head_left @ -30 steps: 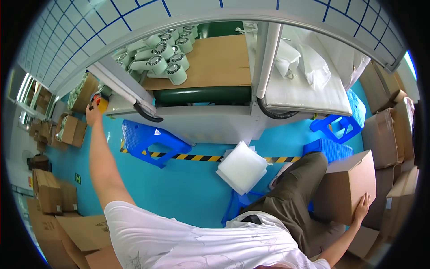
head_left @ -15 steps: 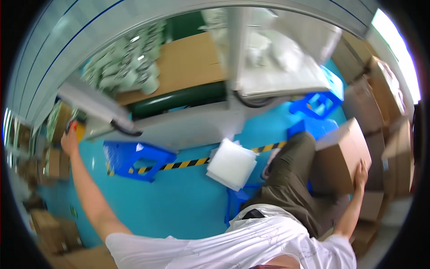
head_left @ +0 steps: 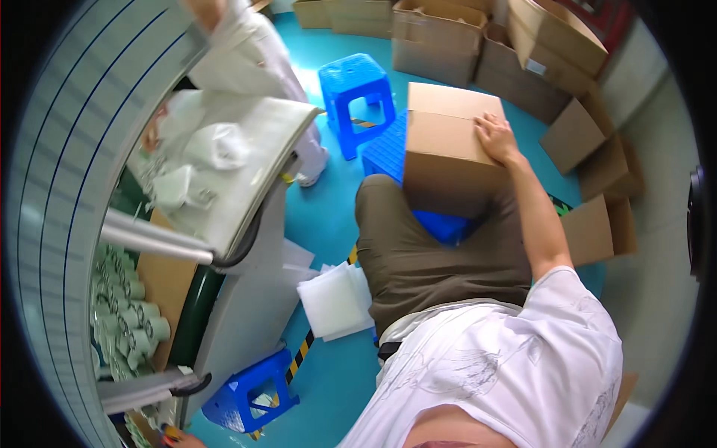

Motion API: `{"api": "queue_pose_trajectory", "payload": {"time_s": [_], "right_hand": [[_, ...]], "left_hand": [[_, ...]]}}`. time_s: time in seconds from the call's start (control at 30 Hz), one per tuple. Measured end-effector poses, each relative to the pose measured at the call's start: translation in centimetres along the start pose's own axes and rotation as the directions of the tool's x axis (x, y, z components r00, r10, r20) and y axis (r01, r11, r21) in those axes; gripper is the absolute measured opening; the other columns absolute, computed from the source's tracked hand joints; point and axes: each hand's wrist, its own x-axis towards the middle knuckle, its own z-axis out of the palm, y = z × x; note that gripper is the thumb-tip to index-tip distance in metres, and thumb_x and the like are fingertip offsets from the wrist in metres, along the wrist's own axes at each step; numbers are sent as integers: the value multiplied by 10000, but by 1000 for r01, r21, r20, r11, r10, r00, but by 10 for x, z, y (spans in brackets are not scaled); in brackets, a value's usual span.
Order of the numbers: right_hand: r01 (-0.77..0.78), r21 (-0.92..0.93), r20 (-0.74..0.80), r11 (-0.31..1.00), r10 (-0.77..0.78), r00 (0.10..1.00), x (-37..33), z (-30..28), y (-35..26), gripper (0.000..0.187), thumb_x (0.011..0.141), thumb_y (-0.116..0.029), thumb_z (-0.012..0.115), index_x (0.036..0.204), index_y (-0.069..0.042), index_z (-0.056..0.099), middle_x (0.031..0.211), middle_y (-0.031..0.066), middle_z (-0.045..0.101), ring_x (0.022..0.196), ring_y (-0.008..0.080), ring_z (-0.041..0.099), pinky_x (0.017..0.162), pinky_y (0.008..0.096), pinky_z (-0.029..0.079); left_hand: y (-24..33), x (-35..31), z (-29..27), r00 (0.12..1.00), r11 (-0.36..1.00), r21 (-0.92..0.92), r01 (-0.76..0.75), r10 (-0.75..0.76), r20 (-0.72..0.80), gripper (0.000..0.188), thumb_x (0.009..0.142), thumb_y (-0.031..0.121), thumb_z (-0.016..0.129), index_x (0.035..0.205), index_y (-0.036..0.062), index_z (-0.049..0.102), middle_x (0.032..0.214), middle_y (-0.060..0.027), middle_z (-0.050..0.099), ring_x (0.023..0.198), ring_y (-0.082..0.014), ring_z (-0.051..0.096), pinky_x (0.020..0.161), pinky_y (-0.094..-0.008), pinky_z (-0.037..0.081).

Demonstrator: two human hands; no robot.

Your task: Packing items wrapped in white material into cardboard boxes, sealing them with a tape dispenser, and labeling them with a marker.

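My right hand (head_left: pixel 496 139) lies on top of a brown cardboard box (head_left: pixel 448 153), its fingers stretched out over the upper face. The box's top is closed, and it rests on a blue plastic stool (head_left: pixel 387 145) beside my legs. Low at the left edge of the head view, my left hand (head_left: pixel 184 440) is partly cut off by the frame. It is closed on a small orange-and-dark tool (head_left: pixel 170 431) whose kind I cannot make out, near the end of the workbench.
Several pale green cups or jars (head_left: pixel 138 321) line the conveyor bench at left. Another person (head_left: pixel 261 52) stands by the white worktop (head_left: pixel 246 119). White foam sheets (head_left: pixel 336 299) sit beside my knee. Blue stools (head_left: pixel 358 93) and open cardboard boxes (head_left: pixel 437 41) stand around the floor.
My view has swung to the right, toward the box. My right hand has gone from the box's side to its top. The left hand stays by the bench end, now at the frame's edge.
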Motion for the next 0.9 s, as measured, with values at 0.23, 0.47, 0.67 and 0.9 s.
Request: {"api": "queue_pose_trajectory", "payload": {"time_s": [0.23, 0.47, 0.67, 0.9], "right_hand": [[-4, 88, 15, 996, 2, 1000, -3, 17, -22, 435, 1014, -385, 485, 1366, -158, 606, 1520, 181, 463, 1455, 339, 374, 1196, 565, 239], [-23, 194, -128, 981, 49, 991, -12, 12, 3, 361, 957, -328, 591, 1239, -123, 685, 1430, 213, 541, 1391, 375, 449, 1173, 592, 257], [4, 530, -239, 848, 145, 960, 0, 13, 3, 344, 954, -392, 611, 1056, -98, 759, 1223, 213, 674, 1280, 387, 548, 1146, 611, 283], [-325, 929, 269, 177, 282, 921, 18, -34, 15, 731, 910, -698, 562, 1031, -3, 754, 1063, 125, 730, 1133, 243, 630, 1061, 359, 415]], "left_hand": [[214, -276, -62, 974, 925, 379, 21, -103, 199, 459, 1058, 320, 517, 1454, 98, 444, 1280, -114, 590, 1137, -269, 630, 936, -355, 552], [409, -378, 39, 728, 634, -756, -163, 594, 341, 551, 893, -10, 699, 1387, 65, 468, 1549, -259, 359, 1388, -439, 435, 1060, -448, 461], [662, -363, 123, 520, 80, -960, -267, 851, -74, 539, 836, 15, 771, 1298, 57, 497, 1526, -304, 364, 1370, -512, 423, 1076, -498, 436], [896, -423, 146, 246, -47, -928, -370, 958, -147, 409, 863, 147, 750, 1195, 30, 542, 1550, -203, 385, 1150, -429, 621, 812, -460, 572]]}}
